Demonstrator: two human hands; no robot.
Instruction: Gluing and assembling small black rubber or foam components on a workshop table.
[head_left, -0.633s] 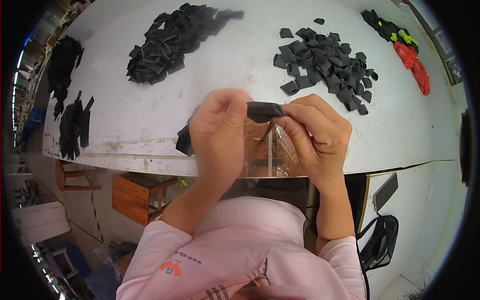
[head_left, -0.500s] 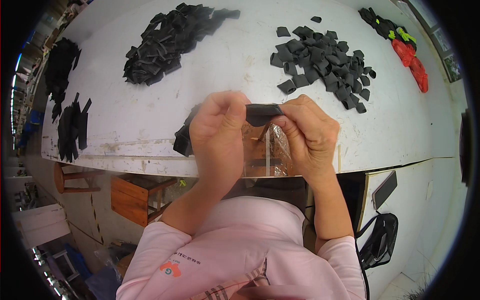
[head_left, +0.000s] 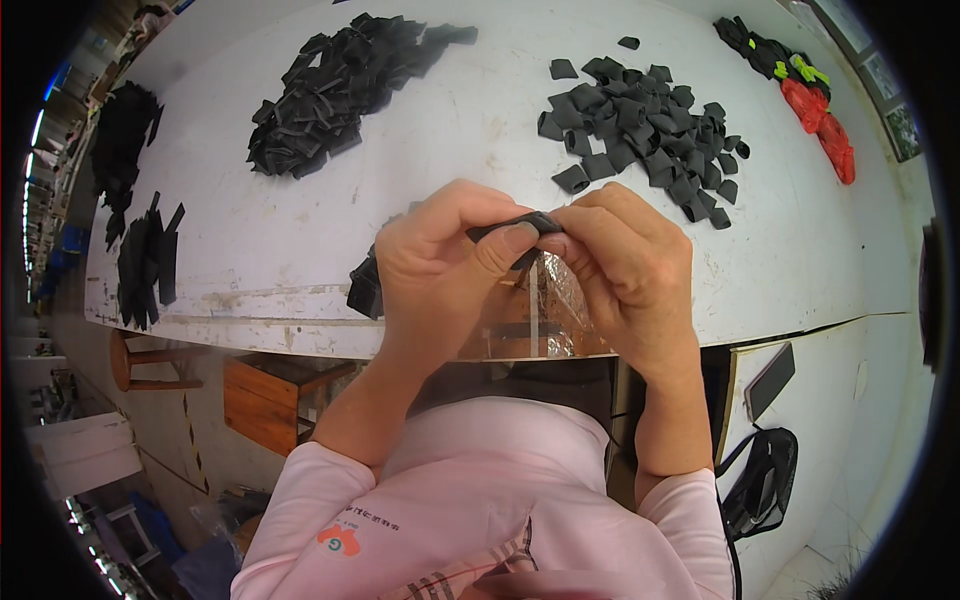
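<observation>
A small black fabric piece [head_left: 541,222] is pinched between my two hands above the near edge of the white table. My left hand [head_left: 440,265] grips its left side, the thumb lying across the front. At its right end, my right hand [head_left: 632,265] holds it between thumb and bent fingers. Much of the piece is hidden by the fingers. Behind my left hand lies a small heap of black pieces [head_left: 366,287], partly covered. Beneath the hands a brown patch under clear film [head_left: 510,325] shows at the table edge.
A large pile of flat black pieces [head_left: 320,95] lies at the far left, and looped black pieces [head_left: 640,125] spread at the far right. Black strips [head_left: 147,262] hang near the left edge. Red plastic bags [head_left: 820,120] lie far right; a wooden stool [head_left: 262,400] stands below.
My left thumb has moved rightward over the piece, and my hands have drawn closer together. The piece, stretched straight before, is now bent and tilted, with less of it showing.
</observation>
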